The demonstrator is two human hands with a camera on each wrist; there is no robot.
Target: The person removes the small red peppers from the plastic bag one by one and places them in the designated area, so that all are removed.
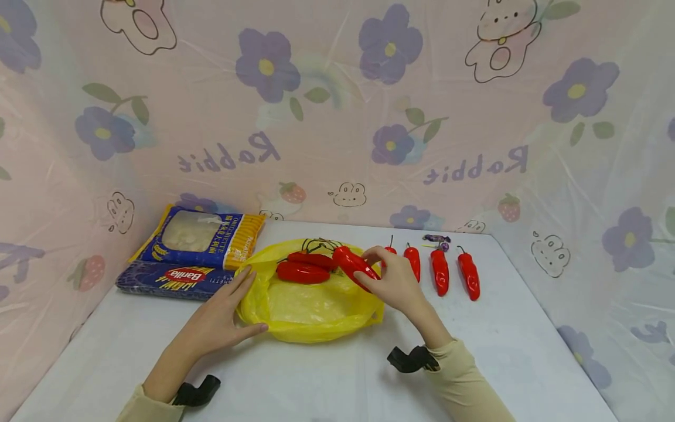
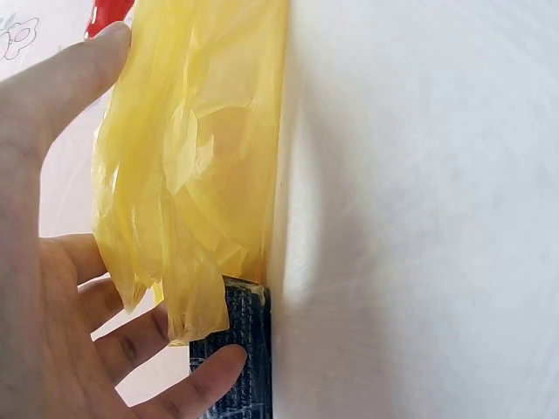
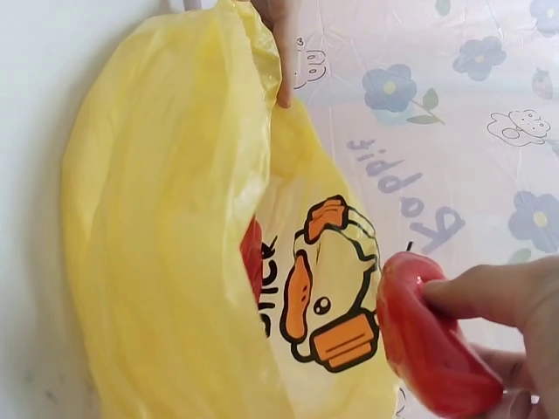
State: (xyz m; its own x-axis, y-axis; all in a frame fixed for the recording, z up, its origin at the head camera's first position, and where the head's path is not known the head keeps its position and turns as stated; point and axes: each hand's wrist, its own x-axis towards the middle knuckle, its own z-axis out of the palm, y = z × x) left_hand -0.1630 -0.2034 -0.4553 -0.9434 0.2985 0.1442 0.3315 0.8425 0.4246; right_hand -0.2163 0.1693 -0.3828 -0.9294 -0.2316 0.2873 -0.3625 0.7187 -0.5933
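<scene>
My right hand [image 1: 394, 282] pinches a shiny red chili pepper [image 1: 349, 261] between thumb and fingers, over the right side of a yellow plastic bag [image 1: 321, 333]. The bag lies with its mouth spread wide, and more red chili peppers [image 1: 303, 272] rest inside toward the back. With its fingers extended, my left hand [image 1: 218, 319] touches the bag's left rim. In the left wrist view the thumb and fingers stand apart around the yellow plastic. A cartoon duck print [image 3: 336, 292] shows on the bag's inner wall in the right wrist view.
To the right stand several red chili peppers [image 1: 440, 272] in a row, with small purple-wrapped candies [image 1: 436, 238] behind them. On the left lie a blue-and-yellow orecchiette pack [image 1: 200, 234] and a dark blue Barilla spaghetti pack [image 1: 169, 281]. A printed curtain [image 1: 327, 129] encloses the white table [image 1: 316, 381].
</scene>
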